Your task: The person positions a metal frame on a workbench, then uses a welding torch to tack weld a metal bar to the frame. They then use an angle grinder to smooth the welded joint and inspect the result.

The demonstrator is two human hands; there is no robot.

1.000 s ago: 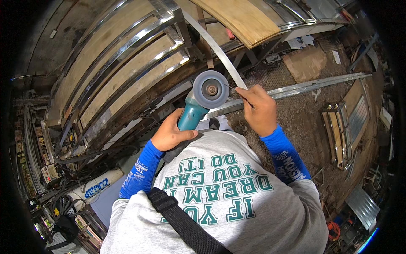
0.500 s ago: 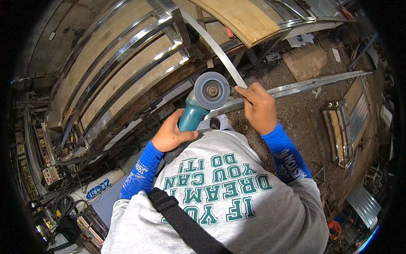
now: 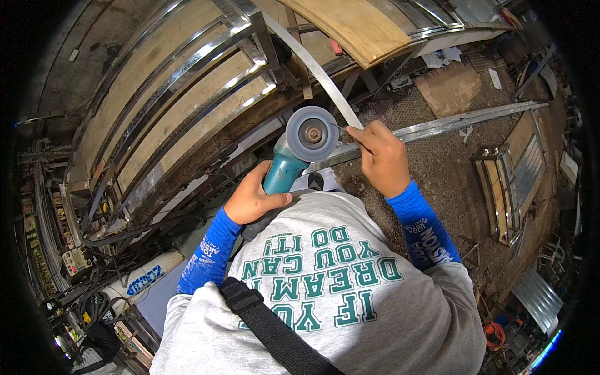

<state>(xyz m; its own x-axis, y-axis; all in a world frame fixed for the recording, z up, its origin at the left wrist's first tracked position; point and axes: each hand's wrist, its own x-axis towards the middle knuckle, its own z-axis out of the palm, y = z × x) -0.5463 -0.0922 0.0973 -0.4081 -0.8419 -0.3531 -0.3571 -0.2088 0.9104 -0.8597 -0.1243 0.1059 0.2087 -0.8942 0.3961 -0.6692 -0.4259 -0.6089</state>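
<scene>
My left hand [image 3: 253,197] is closed around the teal body of an angle grinder [image 3: 285,172], held in front of my shirt. Its round grey disc [image 3: 304,150] faces up toward me. On the disc's right side, my right hand [image 3: 384,159] pinches a thin, dark, rod-like piece [image 3: 343,128] between thumb and fingertips. The tip of that piece reaches the disc's right edge; whether it touches, I cannot tell. Most of the piece is hidden by my fingers. Just beyond the right fingertips, a long flat metal strip [image 3: 319,72] slants down from the frame.
A shiny metal frame [image 3: 181,69] over boards fills the far left. Wooden planks [image 3: 356,31] lie at the far side. Metal bars [image 3: 462,122] cross the gravelly ground to the right, near a smaller frame [image 3: 500,194]. Cables [image 3: 144,231] and a white cylinder [image 3: 150,275] are at left.
</scene>
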